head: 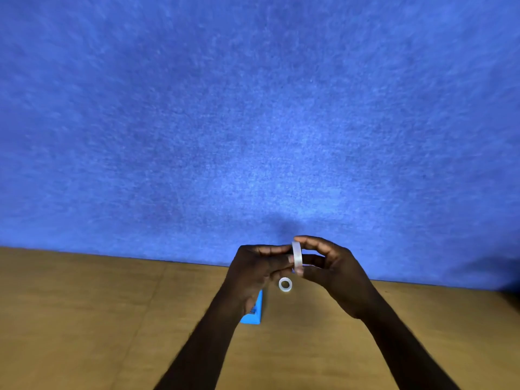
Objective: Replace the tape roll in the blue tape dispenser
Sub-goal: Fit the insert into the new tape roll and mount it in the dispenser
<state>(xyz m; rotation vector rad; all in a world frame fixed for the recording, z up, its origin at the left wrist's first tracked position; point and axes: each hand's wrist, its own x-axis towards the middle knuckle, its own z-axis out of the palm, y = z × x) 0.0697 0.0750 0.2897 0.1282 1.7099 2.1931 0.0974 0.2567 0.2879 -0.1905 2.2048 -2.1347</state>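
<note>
Wood table [84, 319], blue dispenser [254, 312] lying just under left hand [253, 273]. Both hands pinch the tape roll [297, 257] edge-on, right hand [334, 271] opposite. Small ring [286, 284] below, looks like the core. Dispenser lies down-left of roll.

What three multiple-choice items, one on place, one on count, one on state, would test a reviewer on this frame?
1. Where is the dispenser?
A. On the table, partly under the left hand
B. In the right hand
C. Against the wall

2. How many pale rings show?
A. One
B. Two
C. Four

3. How is the tape roll held?
A. Flat on the table
B. Seated in the dispenser
C. Raised, edge-on, between both hands

Answers:
1 A, its blue body lies on the wood beneath the left wrist.
2 B, the tape roll plus a small ring just below it.
3 C, fingers of both hands pinch it above the table.
</note>
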